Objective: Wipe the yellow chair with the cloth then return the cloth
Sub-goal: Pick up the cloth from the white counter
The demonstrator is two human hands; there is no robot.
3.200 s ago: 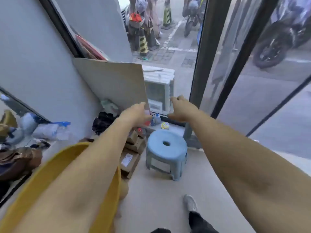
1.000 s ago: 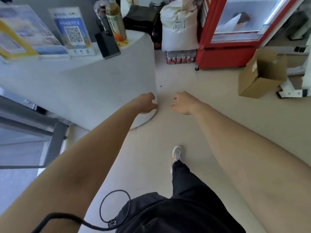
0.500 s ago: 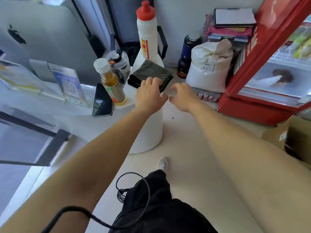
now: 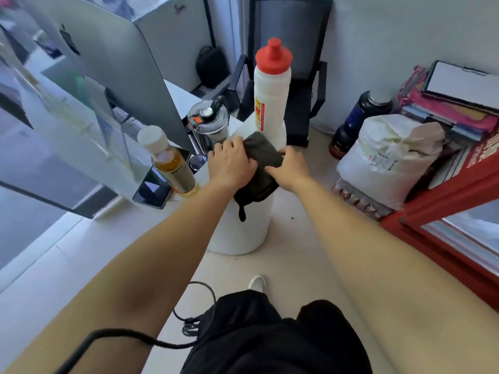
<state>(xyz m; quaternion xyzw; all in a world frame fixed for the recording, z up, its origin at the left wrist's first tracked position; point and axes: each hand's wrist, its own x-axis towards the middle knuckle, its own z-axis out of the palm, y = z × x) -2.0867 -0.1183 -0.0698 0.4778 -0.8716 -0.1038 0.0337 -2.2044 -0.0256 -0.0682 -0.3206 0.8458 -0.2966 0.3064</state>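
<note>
both your hands are on the cloth (image 4: 263, 163), frame center. left hand (image 4: 231, 164) lies over its left part, fingers curled onto the top edge. right hand (image 4: 290, 168) pinches the right edge, thumb on top and fingers wrapped at the side. so both are closed on it, not spread.

cloth is dark olive, folded, sitting on the rounded end of the white counter (image 4: 237, 233). its lower corner hangs over the counter rim, with a small dark loop dangling below it. can't tell if it's lifted off the surface at all or just resting there.

right behind the cloth, touching or nearly: tall white squeeze bottle (image 4: 271, 95) with a red cap, upright. left of that, a steel lidded canister (image 4: 208, 122). further left, a bottle of amber drink (image 4: 171, 160) with a white cap, upright, and a phone (image 4: 152, 190) flat on the counter just beside it. back of a monitor (image 4: 108, 63) fills the upper left.

right side of frame: white sack (image 4: 388, 160) on the floor, dark blue flask (image 4: 359, 117) behind it, red cabinet (image 4: 445, 236) at the right edge. black office chair (image 4: 291, 36) top center behind the counter.

yellow chair is not in this frame. your legs and one white shoe (image 4: 256, 283) show at the bottom, with a black cable (image 4: 121, 333) crossing your left forearm.
</note>
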